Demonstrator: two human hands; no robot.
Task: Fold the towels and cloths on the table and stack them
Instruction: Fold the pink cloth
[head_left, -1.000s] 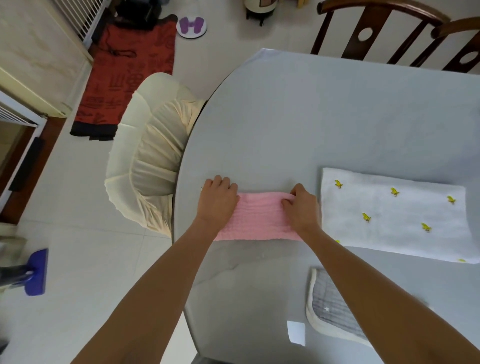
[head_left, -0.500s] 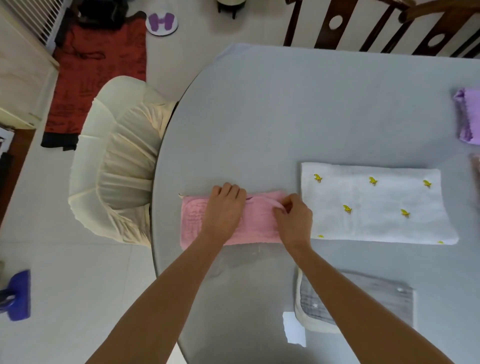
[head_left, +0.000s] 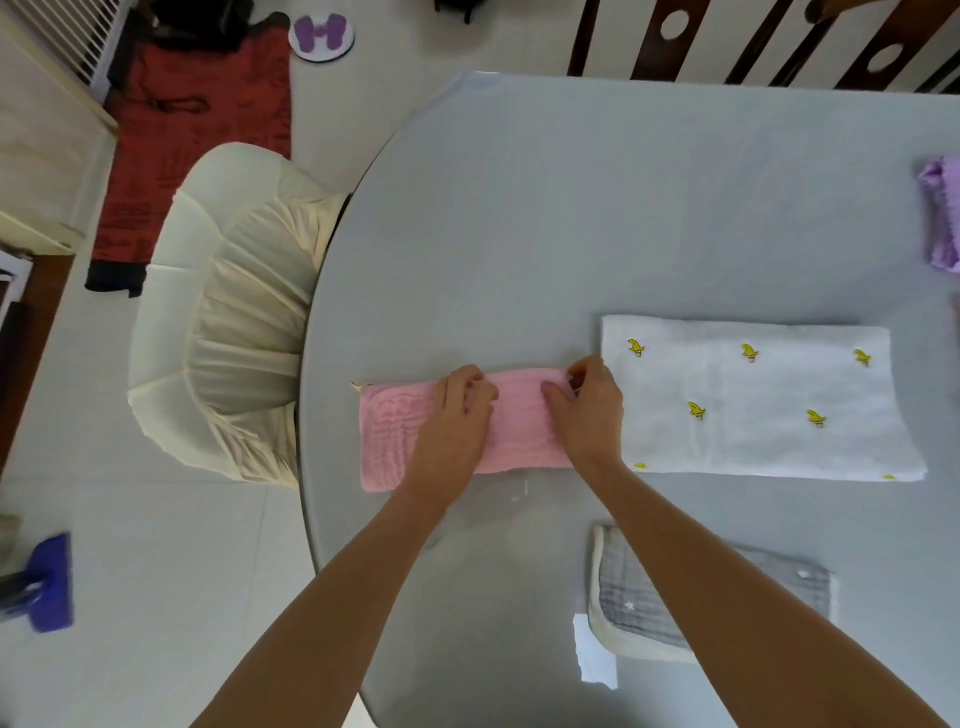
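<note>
**Pink cloth getting folded near the table's left edge**

So the pink cloth (head_left: 519, 421) is a long narrow strip of soft, crinkly waffle-ish fabric, lying flat close to the left edge of the round grey table (head_left: 545, 218). Its left end almost reaches the rim. The left hand (head_left: 460, 415) lies palm down on the middle of it with the fingers curled in at the far long edge, looks like it's bunching or gripping the fabric there, though the fingertips are tucked so I can't be totally sure. The right hand (head_left: 589, 410) is at the strip's right end, thumb and fingers pinching the far right corner of the cloth.

Just beside that, to the right, sits a white towel (head_left: 758, 400), folded into a neat rectangle, fluffy looking, with little yellow prints dotted over it. Toward the near edge there's a grey quilted cloth (head_left: 631, 608) with a cream border and tiny white stars, partly hidden under the right forearm. At the right edge a purple, fuzzy cloth (head_left: 943, 218) pokes in, mostly cut off.

The tabletop is smooth and a bit glossy. Off the left edge is a cream chair (head_left: 228, 312) with a pleated fabric cover, and dark wooden chairs (head_left: 727, 41) stand at the far side.
</note>
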